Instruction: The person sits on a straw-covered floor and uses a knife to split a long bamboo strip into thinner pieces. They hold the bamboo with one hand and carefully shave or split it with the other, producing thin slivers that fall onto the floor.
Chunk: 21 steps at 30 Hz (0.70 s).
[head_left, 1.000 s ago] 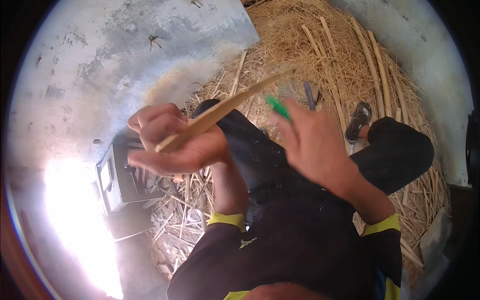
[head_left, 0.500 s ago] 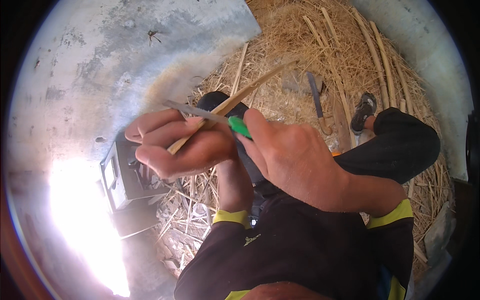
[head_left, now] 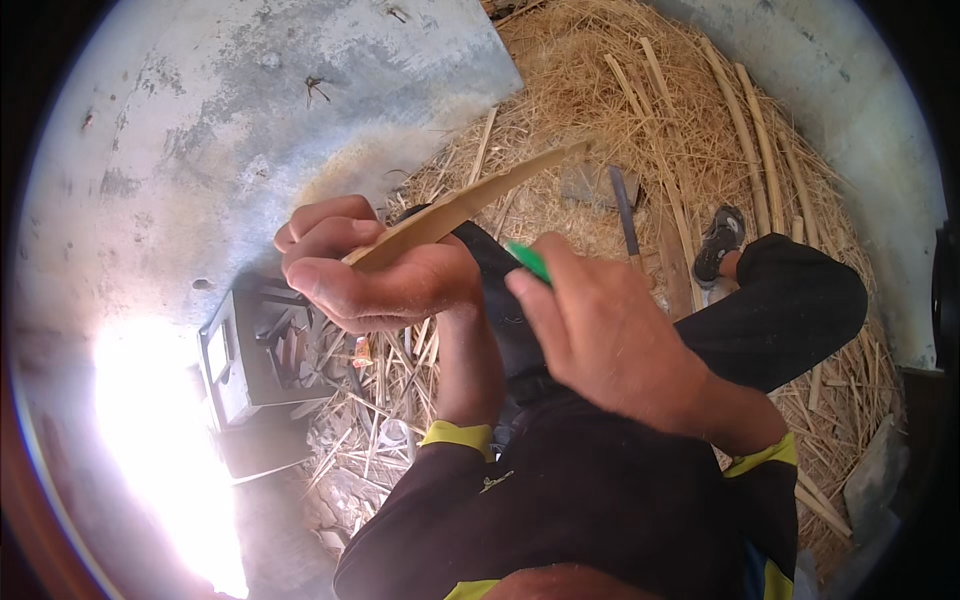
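In the head view, the person is sitting on a grey concrete floor that is stained and rough, and strong sunlight is burning out the lower left part of it. A big heap of dry straw and shavings is covering the ground in front of the person, and behind it a pale curved wall is rising at the upper right. The left hand is turning its palm up, with the fingers curling around the near end of one flat wooden strip; so this hand is grasping the strip, which is pointing up and to the right, above the straw. The right hand is showing its back to the camera and is closing around a tool with a green handle; only a short green piece is sticking out near the thumb, close to the strip, and I cannot tell if it is touching the wood. Both forearms are coming from black sleeves with yellow cuffs. Several long bamboo canes, at least four, are lying on the straw at the upper right. One dark blade tool is lying among the straw, near one shoe. One small dark metal box is standing on the floor at the left.
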{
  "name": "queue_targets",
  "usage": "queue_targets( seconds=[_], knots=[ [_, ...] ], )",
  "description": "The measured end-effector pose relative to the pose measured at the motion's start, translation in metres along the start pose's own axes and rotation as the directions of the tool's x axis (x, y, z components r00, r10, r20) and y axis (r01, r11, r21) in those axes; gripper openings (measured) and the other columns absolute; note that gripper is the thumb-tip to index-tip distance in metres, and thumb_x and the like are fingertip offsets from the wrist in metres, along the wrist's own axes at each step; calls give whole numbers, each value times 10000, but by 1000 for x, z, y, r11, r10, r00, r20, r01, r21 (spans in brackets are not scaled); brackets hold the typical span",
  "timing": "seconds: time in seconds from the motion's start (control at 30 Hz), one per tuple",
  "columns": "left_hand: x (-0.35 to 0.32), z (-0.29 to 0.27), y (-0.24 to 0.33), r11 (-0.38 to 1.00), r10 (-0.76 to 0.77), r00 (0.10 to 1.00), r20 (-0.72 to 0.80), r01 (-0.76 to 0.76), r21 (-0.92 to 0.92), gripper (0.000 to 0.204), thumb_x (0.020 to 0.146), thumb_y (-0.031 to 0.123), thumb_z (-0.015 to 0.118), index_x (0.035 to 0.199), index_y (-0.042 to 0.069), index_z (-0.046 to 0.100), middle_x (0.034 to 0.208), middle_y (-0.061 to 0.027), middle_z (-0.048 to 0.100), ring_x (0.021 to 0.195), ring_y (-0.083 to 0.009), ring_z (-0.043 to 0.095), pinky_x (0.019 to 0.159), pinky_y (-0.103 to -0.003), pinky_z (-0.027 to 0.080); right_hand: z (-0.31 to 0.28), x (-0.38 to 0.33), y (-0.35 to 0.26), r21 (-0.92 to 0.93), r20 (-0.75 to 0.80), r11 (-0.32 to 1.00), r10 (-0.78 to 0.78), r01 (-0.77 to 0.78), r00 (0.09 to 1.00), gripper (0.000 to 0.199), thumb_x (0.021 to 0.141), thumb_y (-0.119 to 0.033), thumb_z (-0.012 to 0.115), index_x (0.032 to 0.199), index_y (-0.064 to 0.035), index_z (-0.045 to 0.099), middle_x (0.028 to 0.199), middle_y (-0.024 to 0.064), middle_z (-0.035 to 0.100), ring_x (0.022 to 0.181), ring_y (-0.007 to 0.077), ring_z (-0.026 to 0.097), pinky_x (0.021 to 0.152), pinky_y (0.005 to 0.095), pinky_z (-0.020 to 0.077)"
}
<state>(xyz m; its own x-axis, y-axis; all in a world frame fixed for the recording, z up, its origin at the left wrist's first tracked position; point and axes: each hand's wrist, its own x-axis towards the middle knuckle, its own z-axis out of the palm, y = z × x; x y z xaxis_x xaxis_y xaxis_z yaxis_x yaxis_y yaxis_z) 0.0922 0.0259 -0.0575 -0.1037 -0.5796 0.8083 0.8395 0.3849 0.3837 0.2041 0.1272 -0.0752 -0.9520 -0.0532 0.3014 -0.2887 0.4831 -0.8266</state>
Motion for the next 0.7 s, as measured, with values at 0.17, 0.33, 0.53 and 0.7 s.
queue_targets(
  seconds=[0.17,0.33,0.53,0.7],
  knots=[
    [0,-3,-11,997,32,999,13,-31,-73,378,873,267,329,522,130,341,483,-25,322,528,-140,339,578,-287,290,-6,8,-28,-93,152,996,-6,20,988,200,915,-177,521,882,5,444,575,179,521,547,379,575,513,440,453],
    [5,-5,-10,1000,1,999,37,0,-20,361,844,253,336,502,138,312,496,-9,289,496,-121,276,577,-285,282,12,17,32,-421,12,895,167,-147,986,200,915,-189,523,875,-8,447,590,191,545,516,359,580,453,427,443],
    [2,1,-4,994,22,997,79,-14,-108,337,845,251,330,531,132,331,502,-11,279,528,-120,278,594,-285,268,-9,6,-11,-134,130,990,47,-29,990,194,920,-177,508,902,9,453,556,207,535,507,376,575,445,437,439],
    [1,3,4,1000,-7,996,91,10,-28,345,848,258,335,529,127,329,488,-12,272,493,-118,283,554,-273,265,5,10,17,-169,88,970,193,-176,977,201,913,-170,521,888,13,442,544,191,528,488,356,571,425,429,431]
  ],
)
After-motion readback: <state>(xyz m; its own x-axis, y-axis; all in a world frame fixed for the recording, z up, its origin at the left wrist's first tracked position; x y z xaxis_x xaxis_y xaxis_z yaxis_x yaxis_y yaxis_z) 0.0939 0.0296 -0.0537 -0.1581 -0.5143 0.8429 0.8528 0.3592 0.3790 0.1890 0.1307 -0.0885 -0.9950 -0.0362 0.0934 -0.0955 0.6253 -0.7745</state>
